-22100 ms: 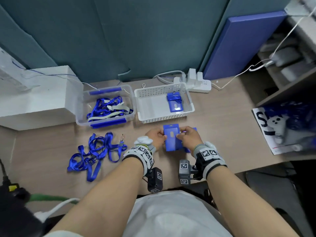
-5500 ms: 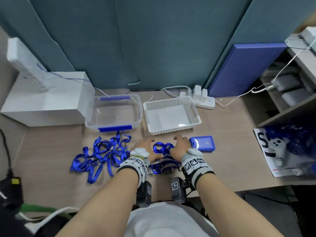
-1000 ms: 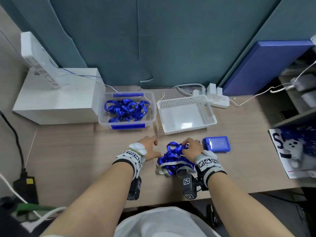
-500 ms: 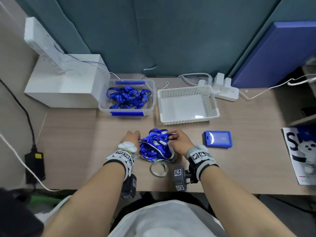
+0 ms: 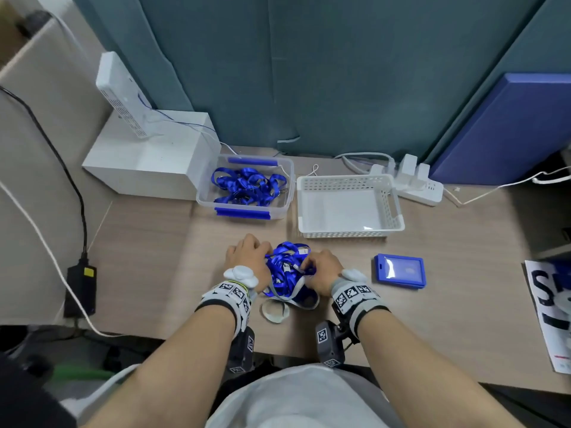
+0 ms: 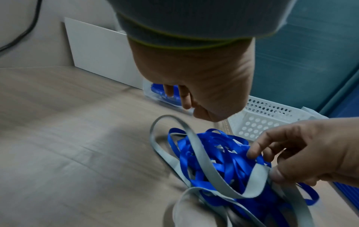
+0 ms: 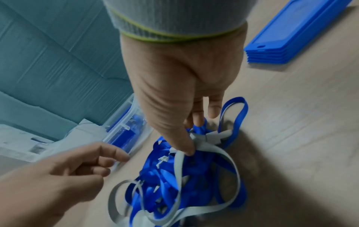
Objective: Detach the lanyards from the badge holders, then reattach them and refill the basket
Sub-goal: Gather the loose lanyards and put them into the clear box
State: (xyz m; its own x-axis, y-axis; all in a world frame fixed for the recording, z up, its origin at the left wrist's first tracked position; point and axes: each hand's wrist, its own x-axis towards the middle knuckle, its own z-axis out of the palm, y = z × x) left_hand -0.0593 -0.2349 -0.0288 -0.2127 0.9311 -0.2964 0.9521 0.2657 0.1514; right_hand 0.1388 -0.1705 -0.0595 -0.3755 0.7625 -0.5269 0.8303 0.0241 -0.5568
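A tangled pile of blue and grey lanyards (image 5: 285,273) lies on the desk near its front edge, between my hands. My right hand (image 7: 191,138) pinches a grey strap and blue loops at the pile's top; the same pinch shows in the left wrist view on the lanyard pile (image 6: 219,161). My left hand (image 5: 258,256) sits at the pile's left side, its fingers (image 6: 184,98) loosely curled and holding nothing. A stack of blue badge holders (image 5: 400,271) lies to the right. The white basket (image 5: 395,208) behind stands empty.
A clear box (image 5: 284,199) with several blue lanyards stands left of the basket. A white case (image 5: 148,159) sits at the back left and a power strip (image 5: 411,183) at the back right. A magazine (image 5: 550,304) lies at the right edge.
The loose lanyards from the desk's left now lie in the clear box. In the last second my hands drew the pile together and leftward; my right hand keeps its pinch on it.
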